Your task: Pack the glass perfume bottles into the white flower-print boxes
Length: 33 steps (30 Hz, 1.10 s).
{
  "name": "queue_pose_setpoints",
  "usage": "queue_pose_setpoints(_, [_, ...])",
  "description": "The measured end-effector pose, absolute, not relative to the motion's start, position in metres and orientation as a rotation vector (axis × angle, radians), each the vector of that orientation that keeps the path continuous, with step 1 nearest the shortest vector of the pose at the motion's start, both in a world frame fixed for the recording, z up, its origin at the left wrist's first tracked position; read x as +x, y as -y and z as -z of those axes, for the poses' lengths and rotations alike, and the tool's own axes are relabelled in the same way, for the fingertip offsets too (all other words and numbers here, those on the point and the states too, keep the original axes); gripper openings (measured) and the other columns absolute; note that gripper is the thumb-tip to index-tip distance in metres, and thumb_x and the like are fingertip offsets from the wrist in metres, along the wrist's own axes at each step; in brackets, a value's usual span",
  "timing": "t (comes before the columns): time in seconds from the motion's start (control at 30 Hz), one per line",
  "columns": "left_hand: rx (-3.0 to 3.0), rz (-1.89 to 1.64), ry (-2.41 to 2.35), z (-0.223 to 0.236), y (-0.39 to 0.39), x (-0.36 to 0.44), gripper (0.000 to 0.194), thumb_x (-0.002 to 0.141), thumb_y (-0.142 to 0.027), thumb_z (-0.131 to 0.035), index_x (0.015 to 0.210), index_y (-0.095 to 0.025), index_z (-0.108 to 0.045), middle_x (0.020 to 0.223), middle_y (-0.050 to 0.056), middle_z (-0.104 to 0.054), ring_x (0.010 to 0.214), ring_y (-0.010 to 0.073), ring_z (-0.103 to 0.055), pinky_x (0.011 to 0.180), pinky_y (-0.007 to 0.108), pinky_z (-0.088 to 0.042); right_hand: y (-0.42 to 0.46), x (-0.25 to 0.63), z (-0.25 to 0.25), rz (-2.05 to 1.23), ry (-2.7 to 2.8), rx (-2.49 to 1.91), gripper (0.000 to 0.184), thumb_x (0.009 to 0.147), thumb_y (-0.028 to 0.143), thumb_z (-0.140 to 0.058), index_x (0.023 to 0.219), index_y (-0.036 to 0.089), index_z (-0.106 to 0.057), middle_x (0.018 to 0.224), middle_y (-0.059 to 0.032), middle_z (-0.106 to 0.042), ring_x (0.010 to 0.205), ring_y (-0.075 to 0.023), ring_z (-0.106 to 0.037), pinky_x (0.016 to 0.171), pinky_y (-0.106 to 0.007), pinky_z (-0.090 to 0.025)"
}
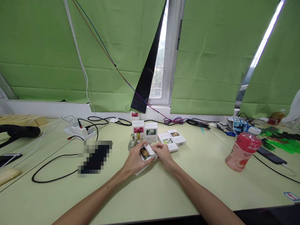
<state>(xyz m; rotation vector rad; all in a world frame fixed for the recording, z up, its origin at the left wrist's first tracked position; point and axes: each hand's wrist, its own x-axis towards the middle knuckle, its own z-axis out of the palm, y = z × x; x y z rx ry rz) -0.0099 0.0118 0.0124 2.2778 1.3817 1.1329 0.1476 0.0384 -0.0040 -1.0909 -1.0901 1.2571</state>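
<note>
My left hand (135, 157) is closed round a small white box (147, 152) with a picture of yellow flowers, held tilted above the table. My right hand (164, 153) has its fingers pinched together at the right end of this box; what exactly lies between the fingertips is hidden. Part of another flat white piece shows beneath the hands. Just behind stand two glass perfume bottles (138, 137) with gold caps. Upright boxes with red flowers (138, 129) and white flowers (151, 132) are behind them. To the right, two white boxes (167, 141) lie flat.
A pink drink bottle (243, 151) stands at the right, near a phone (272, 155). At left lie a blurred-out dark device (95, 157), its black cable and a power strip (81, 132). Cables run along the window wall, and a tan block (23, 120) sits far left.
</note>
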Motion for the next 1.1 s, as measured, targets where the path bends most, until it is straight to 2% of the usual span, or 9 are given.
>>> queue_pose_setpoints(0.23, [2.273, -1.14, -1.402, -0.012, -0.012, -0.009, 0.05, 0.07, -0.04, -0.076, 0.11, -0.025, -0.05, 0.102, 0.002, -0.068, 0.089, 0.0225, -0.065, 0.077, 0.033, -0.05, -0.036, 0.148, 0.001, -1.299, 1.069, -1.109, 0.026, 0.059, 0.039, -0.08, 0.064, 0.015, -0.069, 0.059, 0.0016, -0.06, 0.055, -0.011, -0.048, 0.051, -0.024, -0.033])
queue_pose_setpoints(0.5, [2.283, -1.185, -1.412, -0.012, -0.01, -0.008, 0.048, 0.071, -0.041, -0.075, 0.109, -0.024, -0.05, 0.1, 0.002, -0.068, 0.086, 0.0218, -0.066, 0.075, 0.032, -0.05, -0.033, 0.15, -0.003, -1.353, 1.06, -1.142, 0.021, 0.059, 0.034, -0.078, 0.065, 0.016, -0.071, 0.062, 0.0009, -0.062, 0.058, -0.0107, -0.049, 0.051, -0.023, -0.032])
queue_pose_setpoints(0.77, [2.269, -1.201, -1.414, -0.011, -0.01, -0.008, 0.048, 0.071, -0.042, -0.075, 0.108, -0.024, -0.051, 0.098, 0.002, -0.068, 0.084, 0.0214, -0.065, 0.075, 0.033, -0.05, -0.032, 0.152, -0.007, -1.378, 1.129, -1.12, 0.018, 0.062, 0.032, -0.077, 0.063, 0.015, -0.071, 0.056, 0.0024, -0.056, 0.052, -0.0077, -0.04, 0.048, -0.023, -0.026])
queue_pose_setpoints(0.97, [2.282, -1.222, -1.386, -0.012, -0.01, -0.008, 0.045, 0.072, -0.042, -0.073, 0.107, -0.023, -0.051, 0.097, 0.002, -0.068, 0.082, 0.0209, -0.066, 0.073, 0.032, -0.05, -0.029, 0.152, -0.01, -1.335, 1.187, -1.111, 0.019, 0.064, 0.035, -0.075, 0.063, 0.016, -0.072, 0.057, 0.002, -0.056, 0.053, -0.0088, -0.04, 0.05, -0.023, -0.027])
queue_pose_setpoints(1.1, [2.283, -1.222, -1.38, -0.013, -0.01, -0.008, 0.044, 0.072, -0.041, -0.073, 0.107, -0.023, -0.053, 0.095, 0.002, -0.069, 0.081, 0.0208, -0.066, 0.071, 0.032, -0.05, -0.031, 0.151, -0.006, -1.219, 1.261, -1.074, 0.029, 0.071, 0.042, -0.069, 0.059, 0.017, -0.067, 0.058, 0.0013, -0.056, 0.057, -0.0117, -0.044, 0.055, -0.025, -0.031])
